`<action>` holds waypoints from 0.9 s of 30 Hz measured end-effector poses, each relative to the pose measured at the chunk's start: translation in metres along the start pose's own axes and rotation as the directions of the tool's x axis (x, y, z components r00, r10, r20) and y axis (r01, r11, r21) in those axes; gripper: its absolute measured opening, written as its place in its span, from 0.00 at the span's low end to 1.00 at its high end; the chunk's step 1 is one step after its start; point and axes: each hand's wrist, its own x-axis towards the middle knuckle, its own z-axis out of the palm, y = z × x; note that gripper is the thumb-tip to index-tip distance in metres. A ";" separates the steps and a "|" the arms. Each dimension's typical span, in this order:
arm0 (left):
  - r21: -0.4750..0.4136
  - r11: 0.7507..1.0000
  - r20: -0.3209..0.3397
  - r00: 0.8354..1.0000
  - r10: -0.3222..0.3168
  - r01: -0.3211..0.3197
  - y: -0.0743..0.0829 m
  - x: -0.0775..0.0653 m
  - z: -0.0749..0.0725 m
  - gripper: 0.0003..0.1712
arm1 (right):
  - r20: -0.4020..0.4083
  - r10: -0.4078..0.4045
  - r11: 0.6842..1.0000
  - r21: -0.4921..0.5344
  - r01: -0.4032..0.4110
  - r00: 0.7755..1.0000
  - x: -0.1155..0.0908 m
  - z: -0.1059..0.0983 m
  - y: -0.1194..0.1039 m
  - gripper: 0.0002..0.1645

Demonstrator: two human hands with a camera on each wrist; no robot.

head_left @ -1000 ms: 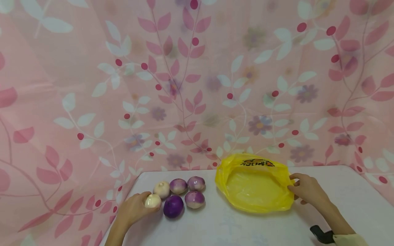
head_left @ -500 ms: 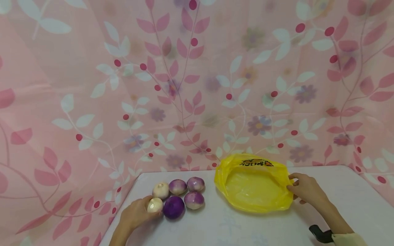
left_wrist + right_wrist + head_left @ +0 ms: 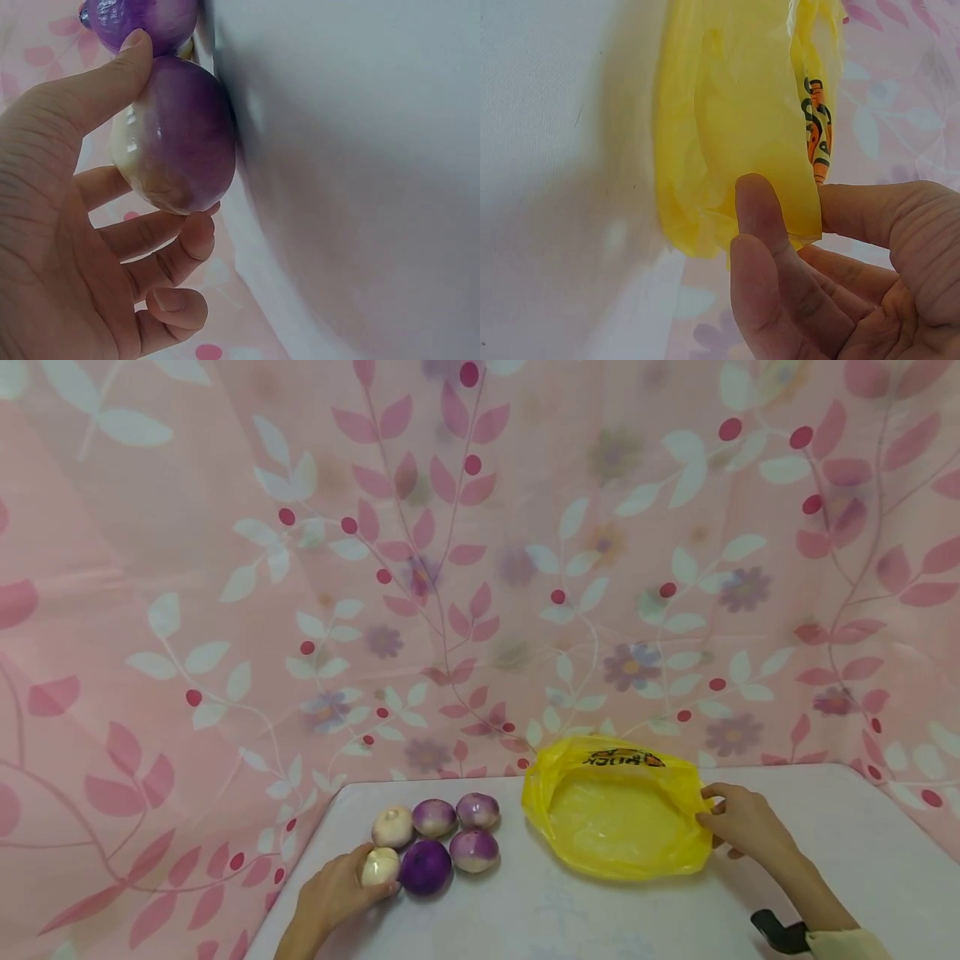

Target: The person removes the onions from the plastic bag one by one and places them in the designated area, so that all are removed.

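My left hand (image 3: 333,893) grips a purple-and-white turnip (image 3: 184,135) between thumb and fingers, low at the table's left side. In the head view its pale end faces up, right beside a deep purple turnip (image 3: 426,867). A white-topped turnip (image 3: 393,827) sits just behind it, and several more purple-and-white turnips (image 3: 474,850) complete the cluster. To the right, a yellow plastic bag (image 3: 615,860) with dark lettering lies with its mouth spread toward me. My right hand (image 3: 746,822) pinches the bag's right edge between thumb and fingers; in the right wrist view the thin plastic (image 3: 757,112) runs between them.
A white-covered table (image 3: 510,927) carries everything. Behind it hangs a pink floral cloth (image 3: 480,568), close to the table's far edge. A black strap-like piece (image 3: 780,933) shows at the right wrist by a pale sleeve (image 3: 847,945).
My left hand has shifted slightly right and toward me with its turnip, bringing it up against the deep purple one. The right hand and the bag stay nearly still.
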 end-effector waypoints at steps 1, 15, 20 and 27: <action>-0.001 1.000 -0.002 1.000 0.003 -0.003 0.000 0.000 0.001 0.45 | 0.000 0.000 1.000 0.000 0.000 1.000 0.000 0.000 0.000 0.31; 0.000 1.000 -0.030 0.999 -0.010 0.010 -0.007 -0.003 0.004 0.51 | -0.023 -0.040 0.999 -0.030 0.040 0.999 0.001 0.001 0.006 0.35; 0.067 0.998 -0.101 0.995 0.002 0.004 -0.002 -0.004 -0.004 0.50 | -0.032 -0.072 0.994 -0.084 0.069 0.997 -0.002 -0.004 0.006 0.43; 0.162 0.983 -0.194 0.975 0.112 -0.081 0.023 -0.001 -0.014 0.50 | -0.095 -0.109 0.958 -0.276 0.079 0.989 -0.002 -0.016 0.008 0.46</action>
